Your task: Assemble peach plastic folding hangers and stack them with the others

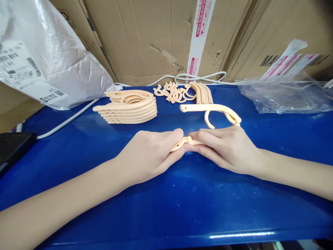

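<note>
Both of my hands meet over the middle of the blue table. My left hand (pixel 153 152) pinches one end of a cream plastic hanger part (pixel 180 143). On its other side, my right hand (pixel 221 147) grips the same part near a small joint. Fingers cover much of it. Just beyond the right hand lies a cream hanger arm (pixel 208 108) with a curved hook (pixel 208 119) beneath it. Behind the left hand sits a neat stack of hanger arms (pixel 127 113). Farther back are a loose pile of small hooks (pixel 173 92) and several more curved arms (pixel 203 92).
A white padded bag (pixel 65 59) with labels leans at the left. Below it, a black device (pixel 17 147) rests at the table's edge. Cardboard boxes (pixel 145 31) wall off the back, with a white cable (pixel 166 78) along them. Clear plastic wrap (pixel 283 95) lies at back right.
</note>
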Demonstrator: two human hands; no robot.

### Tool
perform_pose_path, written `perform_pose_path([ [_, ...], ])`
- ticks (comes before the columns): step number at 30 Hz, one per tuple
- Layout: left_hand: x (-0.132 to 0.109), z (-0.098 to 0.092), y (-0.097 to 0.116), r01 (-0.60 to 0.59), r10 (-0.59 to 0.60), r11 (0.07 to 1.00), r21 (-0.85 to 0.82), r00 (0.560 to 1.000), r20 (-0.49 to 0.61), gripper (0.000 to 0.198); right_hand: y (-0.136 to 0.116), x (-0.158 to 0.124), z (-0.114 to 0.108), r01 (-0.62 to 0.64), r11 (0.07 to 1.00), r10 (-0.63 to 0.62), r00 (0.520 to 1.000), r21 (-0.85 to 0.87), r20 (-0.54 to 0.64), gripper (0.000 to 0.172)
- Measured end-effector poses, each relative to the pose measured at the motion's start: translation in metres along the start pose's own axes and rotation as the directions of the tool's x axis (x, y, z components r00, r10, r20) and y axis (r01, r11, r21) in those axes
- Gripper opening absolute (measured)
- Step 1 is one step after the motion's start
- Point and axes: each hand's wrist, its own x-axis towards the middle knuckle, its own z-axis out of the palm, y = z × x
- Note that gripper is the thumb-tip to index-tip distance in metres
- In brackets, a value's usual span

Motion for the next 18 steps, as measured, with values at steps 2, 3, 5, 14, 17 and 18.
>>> perform_pose_path([
  [2, -0.0011, -0.0016, 0.0016, 0.012, -0.011, 0.999, 0.04, 1.0, -0.017, 0.037, 0.0002, -0.0003, -0.0007, -0.015, 0.999, 0.015, 1.0, 0.032, 0.001, 0.027],
  [3, -0.0015, -0.0024, 0.0024, 0.025, -0.024, 0.998, 0.051, 0.999, -0.021, 0.037, 0.0006, -0.0004, -0.0009, -0.036, 0.998, 0.035, 0.999, 0.056, 0.007, 0.026],
  [5, -0.0018, -0.0035, 0.0037, 0.042, -0.041, 0.997, 0.058, 0.999, -0.024, 0.035, 0.0016, -0.0006, -0.001, -0.078, 0.992, 0.076, 0.997, 0.103, 0.026, 0.026],
  [14, -0.0001, -0.0017, -0.0004, 0.037, -0.037, 0.999, 0.015, 0.999, 0.012, 0.029, 0.0012, 0.0005, -0.0007, -0.052, 0.988, 0.051, 0.999, 0.148, 0.015, 0.022],
  [17, -0.0007, -0.0009, -0.0025, -0.005, 0.007, 1.0, -0.03, 0.999, 0.044, 0.027, 0.0008, -0.001, 0.0, -0.027, 0.994, 0.029, 0.999, 0.108, -0.018, 0.021],
  [18, -0.001, -0.0008, -0.0029, -0.019, 0.02, 0.999, -0.033, 0.999, 0.045, 0.027, 0.0006, -0.0017, 0.0003, -0.02, 0.996, 0.023, 0.999, 0.089, -0.032, 0.021],
])
